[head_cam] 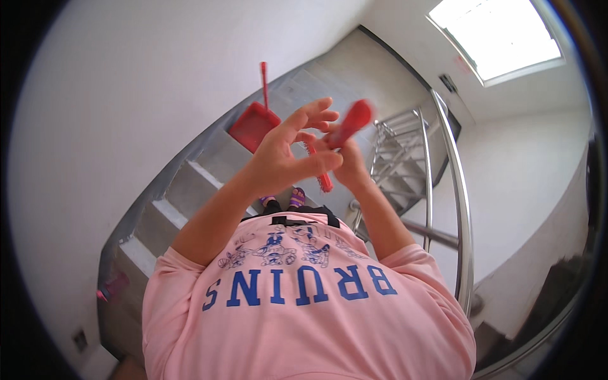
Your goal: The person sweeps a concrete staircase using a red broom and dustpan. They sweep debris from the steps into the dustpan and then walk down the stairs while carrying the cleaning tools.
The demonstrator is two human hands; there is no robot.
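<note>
My right hand (350,161) grips a red handle (353,122), blurred, whose end points up towards me. Below my hands shows a red brush head with bristles (325,178), which looks like the lower end of the same broom, though the hands hide the part between. My left hand (289,145) hovers beside the handle, its fingers curved and apart with nothing between them. Beyond it, a red dustpan (254,127) with an upright red handle (264,85) rests on the stairs near the wall.
I stand on grey concrete stairs (183,187) in purple sandals (298,197). To my right runs a stainless steel railing (453,175), with another flight behind it. A white wall (118,95) borders the left. A pink object, perhaps a bottle (113,287), is on a step at lower left.
</note>
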